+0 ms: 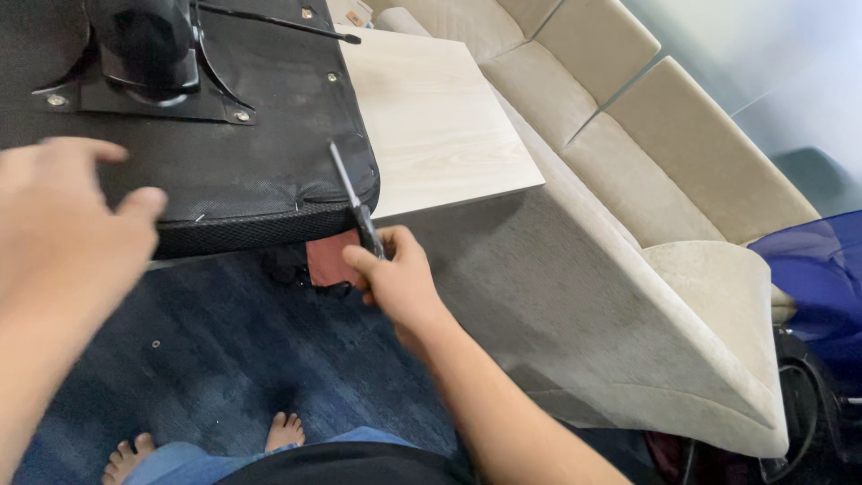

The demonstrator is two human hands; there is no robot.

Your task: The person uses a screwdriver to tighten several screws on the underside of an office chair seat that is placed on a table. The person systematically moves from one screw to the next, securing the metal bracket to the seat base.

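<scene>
Dark blue carpet (233,359) underfoot, with a pale wooden table (431,117) above it and a long beige sofa (628,180) running along the right side. Upside-down chair seat (242,171) lying on the table's near edge, black fabric underside up, slightly dusty, its rounded front corner hanging over the edge. Mesh-textured rim along the near side, small staples showing near the seam. Black metal plate (135,85) fixed to the underside at upper left, held by silvery screws at the corners, with a glossy black mechanism rising from its middle. Thin black lever (278,22) sticking out from it toward the table.

Right hand (395,278) closed in a fist round a screwdriver (355,202), dark handle gripped, slim grey shaft slanting up and left, its tip resting on the fabric near the seat's right edge. Left hand (67,224) blurred, open, fingers loosely spread and curled, hovering just at the seat's near left rim; contact cannot be told. Reddish object (328,260) partly hidden beneath the seat, beside the right hand. Bare feet (283,431) and blue trouser knees at the bottom edge. Glossy blue object (817,269) at far right.
</scene>
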